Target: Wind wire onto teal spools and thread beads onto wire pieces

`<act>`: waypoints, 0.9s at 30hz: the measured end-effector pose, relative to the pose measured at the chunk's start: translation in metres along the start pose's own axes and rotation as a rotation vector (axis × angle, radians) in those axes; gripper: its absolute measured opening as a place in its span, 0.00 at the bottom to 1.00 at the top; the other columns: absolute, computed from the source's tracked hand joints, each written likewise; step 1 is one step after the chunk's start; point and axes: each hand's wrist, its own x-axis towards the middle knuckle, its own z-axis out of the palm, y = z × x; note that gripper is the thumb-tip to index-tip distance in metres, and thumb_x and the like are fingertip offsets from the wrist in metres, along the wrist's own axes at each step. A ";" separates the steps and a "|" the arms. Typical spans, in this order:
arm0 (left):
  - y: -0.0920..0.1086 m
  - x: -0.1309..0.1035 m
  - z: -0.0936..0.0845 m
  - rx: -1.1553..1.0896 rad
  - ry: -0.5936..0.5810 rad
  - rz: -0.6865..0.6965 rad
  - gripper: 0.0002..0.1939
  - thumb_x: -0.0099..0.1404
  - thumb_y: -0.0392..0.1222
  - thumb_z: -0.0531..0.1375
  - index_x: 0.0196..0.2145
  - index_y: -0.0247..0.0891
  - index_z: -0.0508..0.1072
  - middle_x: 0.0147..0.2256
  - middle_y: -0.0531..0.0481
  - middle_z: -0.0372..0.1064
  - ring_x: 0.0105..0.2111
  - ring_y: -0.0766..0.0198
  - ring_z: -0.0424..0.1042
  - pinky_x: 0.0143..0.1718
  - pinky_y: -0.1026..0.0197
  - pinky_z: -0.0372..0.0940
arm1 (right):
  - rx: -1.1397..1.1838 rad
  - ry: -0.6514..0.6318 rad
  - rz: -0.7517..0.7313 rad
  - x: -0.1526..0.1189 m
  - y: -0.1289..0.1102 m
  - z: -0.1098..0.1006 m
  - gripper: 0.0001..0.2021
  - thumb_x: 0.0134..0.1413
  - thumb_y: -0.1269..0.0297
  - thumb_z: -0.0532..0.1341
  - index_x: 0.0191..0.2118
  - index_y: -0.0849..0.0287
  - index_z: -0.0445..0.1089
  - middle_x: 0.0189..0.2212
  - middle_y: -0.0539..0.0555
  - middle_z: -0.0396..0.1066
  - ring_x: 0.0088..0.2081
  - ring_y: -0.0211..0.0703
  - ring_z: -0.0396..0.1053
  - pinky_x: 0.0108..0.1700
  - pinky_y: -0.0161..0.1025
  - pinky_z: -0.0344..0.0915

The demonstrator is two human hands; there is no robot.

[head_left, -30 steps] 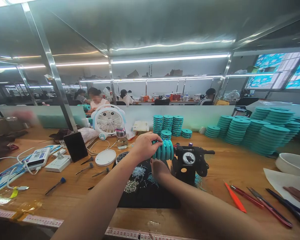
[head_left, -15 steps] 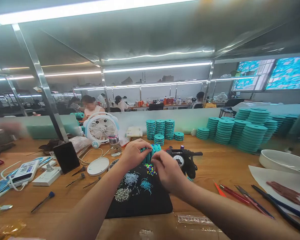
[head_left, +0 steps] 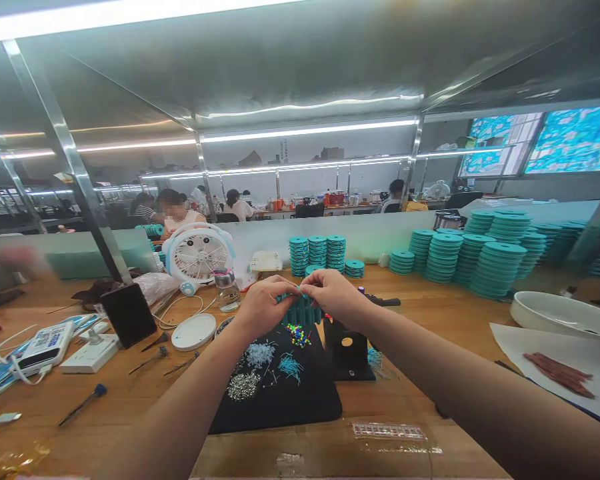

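Note:
My left hand (head_left: 265, 303) and my right hand (head_left: 335, 295) meet fingertip to fingertip above the black mat (head_left: 300, 400). Each is pinched closed; whatever sits between the fingertips is too small to make out. Just beneath them stands a row of teal discs (head_left: 303, 313), partly covered by my fingers. On the mat lie multicoloured beads (head_left: 299, 335), pale translucent pieces (head_left: 260, 355), silver beads (head_left: 243, 386) and thin teal strips (head_left: 291, 367). A black device (head_left: 350, 347) is partly hidden behind my right forearm.
Stacks of teal spools (head_left: 497, 268) stand at the back right, near a white bowl (head_left: 570, 317). A white fan (head_left: 200, 253), a glass bottle (head_left: 227, 293) and a black tablet (head_left: 129, 315) are at the left. People sit beyond the partition.
My right hand has moved up and left to meet my left hand at the top of the teal discs. The view has shifted slightly, and my right forearm now covers the tools at the right.

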 end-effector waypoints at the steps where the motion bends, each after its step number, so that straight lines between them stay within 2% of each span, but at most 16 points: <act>1: 0.000 0.000 0.000 0.000 -0.001 0.001 0.11 0.60 0.33 0.58 0.38 0.44 0.77 0.36 0.51 0.73 0.37 0.63 0.71 0.41 0.59 0.64 | -0.008 -0.005 -0.007 0.000 0.000 0.000 0.05 0.50 0.70 0.57 0.26 0.61 0.68 0.16 0.46 0.61 0.18 0.36 0.61 0.16 0.30 0.56; 8: 0.001 -0.001 0.000 0.009 0.008 -0.005 0.10 0.61 0.34 0.58 0.37 0.45 0.77 0.35 0.51 0.73 0.36 0.62 0.71 0.41 0.58 0.65 | -0.051 0.002 -0.032 0.004 0.002 -0.001 0.05 0.50 0.68 0.57 0.27 0.61 0.69 0.19 0.48 0.65 0.20 0.35 0.62 0.19 0.30 0.57; 13: 0.001 -0.001 0.001 0.002 0.003 -0.008 0.11 0.61 0.34 0.58 0.38 0.45 0.77 0.36 0.51 0.73 0.36 0.62 0.71 0.41 0.58 0.65 | -0.105 -0.011 -0.045 0.003 0.000 -0.001 0.06 0.51 0.67 0.57 0.27 0.60 0.69 0.17 0.47 0.63 0.19 0.35 0.60 0.18 0.30 0.56; 19: 0.003 -0.002 -0.001 -0.011 -0.011 -0.037 0.10 0.60 0.33 0.57 0.36 0.43 0.77 0.37 0.50 0.73 0.38 0.62 0.70 0.43 0.58 0.63 | -0.203 -0.025 -0.067 -0.001 -0.006 -0.001 0.06 0.49 0.70 0.58 0.24 0.62 0.69 0.17 0.47 0.62 0.19 0.34 0.58 0.19 0.31 0.52; 23: 0.006 0.000 -0.005 -0.036 -0.031 -0.091 0.11 0.57 0.33 0.56 0.37 0.41 0.74 0.38 0.51 0.74 0.39 0.61 0.71 0.42 0.58 0.64 | -0.251 -0.060 -0.073 0.000 -0.009 0.000 0.06 0.47 0.72 0.59 0.22 0.62 0.68 0.16 0.47 0.62 0.20 0.35 0.58 0.19 0.31 0.51; 27: 0.001 0.012 -0.008 -0.072 -0.059 -0.193 0.15 0.56 0.32 0.51 0.41 0.38 0.69 0.37 0.50 0.75 0.37 0.60 0.72 0.40 0.57 0.65 | -0.290 -0.058 -0.073 0.007 -0.012 0.002 0.07 0.47 0.71 0.59 0.21 0.62 0.69 0.15 0.46 0.61 0.18 0.35 0.57 0.19 0.32 0.50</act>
